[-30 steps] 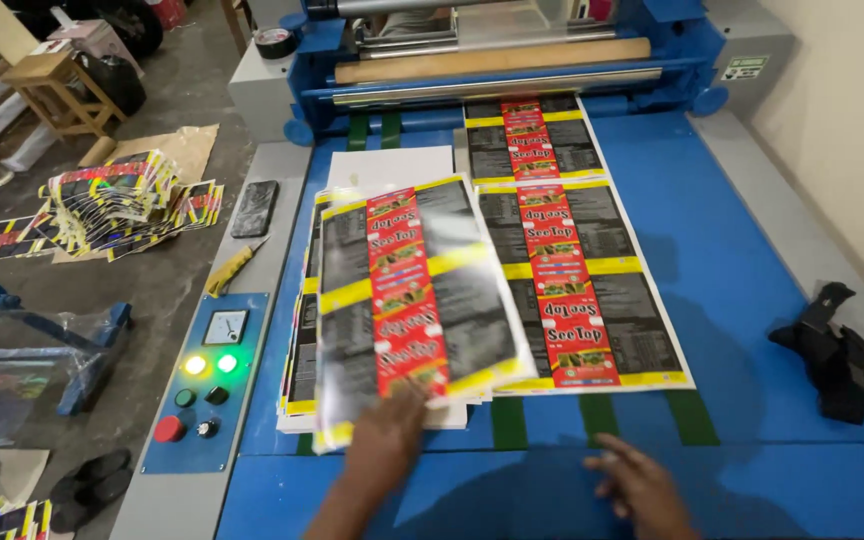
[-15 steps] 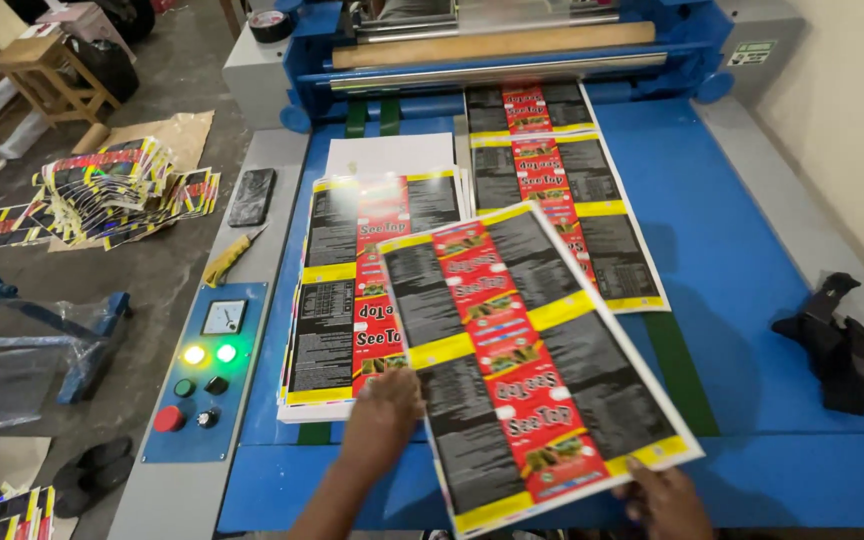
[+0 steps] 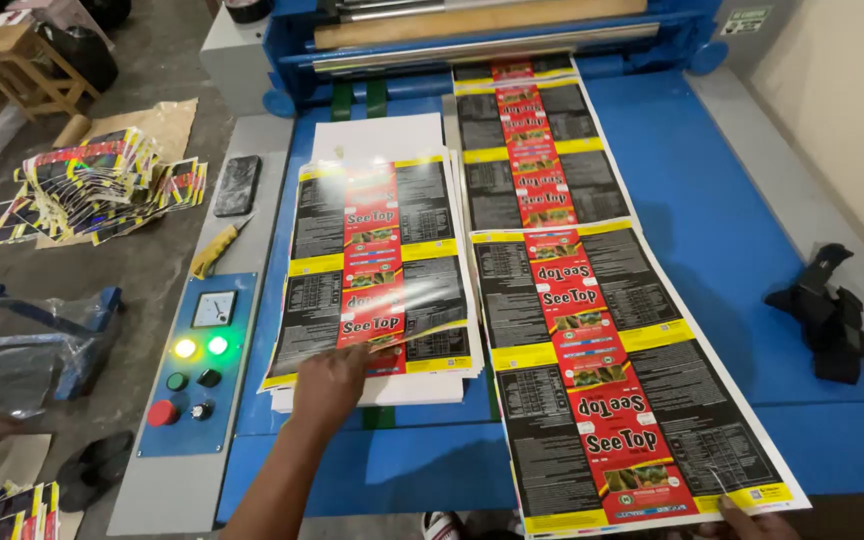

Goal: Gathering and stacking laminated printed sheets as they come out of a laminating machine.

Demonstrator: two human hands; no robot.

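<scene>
- A blue table (image 3: pixel 742 200) carries glossy black, yellow and red printed sheets.
- A long sheet (image 3: pixel 592 370) lies at right; the right hand (image 3: pixel 742 522) pinches its near corner.
- A stack of sheets (image 3: pixel 377 270) sits left of it.
- The left hand (image 3: pixel 330 385) presses flat, fingers open, on the stack's near edge.

A single head view looks steeply down and forward across the blue surface (image 3: pixel 732 200), close above the left fingers (image 3: pixel 337 365); the roller (image 3: pixel 482 18) lies far beyond them.
</scene>
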